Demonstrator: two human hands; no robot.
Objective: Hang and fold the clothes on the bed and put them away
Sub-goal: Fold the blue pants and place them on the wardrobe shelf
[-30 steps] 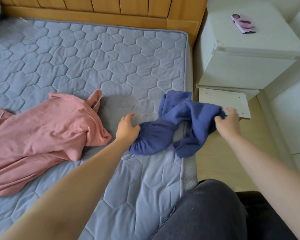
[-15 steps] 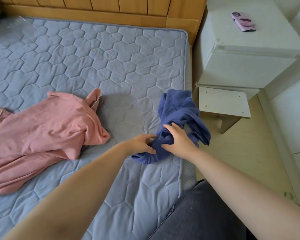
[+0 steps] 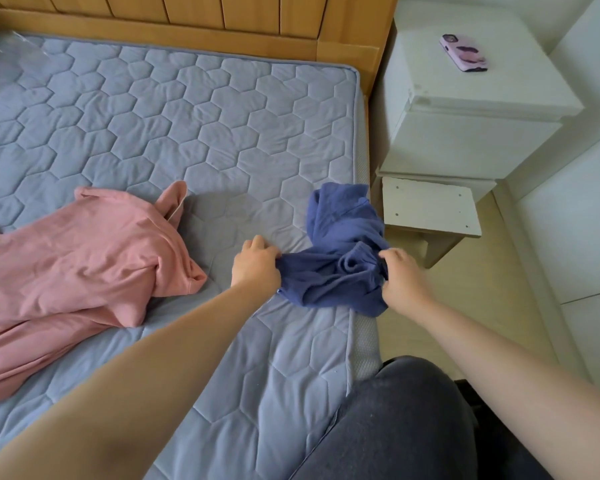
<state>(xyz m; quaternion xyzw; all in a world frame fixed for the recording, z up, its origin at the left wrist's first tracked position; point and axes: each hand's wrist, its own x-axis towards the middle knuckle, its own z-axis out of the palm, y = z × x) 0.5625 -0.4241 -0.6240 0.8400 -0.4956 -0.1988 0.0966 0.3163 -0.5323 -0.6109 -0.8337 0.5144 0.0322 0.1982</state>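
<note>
A crumpled blue garment (image 3: pixel 340 258) lies at the right edge of the bed (image 3: pixel 194 126), part of it hanging over the side. My left hand (image 3: pixel 255 263) grips its left end with curled fingers. My right hand (image 3: pixel 400 278) grips its right end at the mattress edge. The cloth is stretched a little between the two hands. A pink garment (image 3: pixel 77 271) lies spread and wrinkled on the left part of the bed, apart from both hands.
A wooden headboard (image 3: pixel 222 19) runs along the far side. A white nightstand (image 3: pixel 465 109) stands right of the bed with a pink phone (image 3: pixel 465 53) on top. A small white stool (image 3: pixel 430 209) sits beside the mattress. My dark-clad knee (image 3: pixel 413 420) is at bottom right.
My hands, which met at the middle of the blue garment half a second ago, have moved apart, each gripping one end. The garment is pulled wider between them.
</note>
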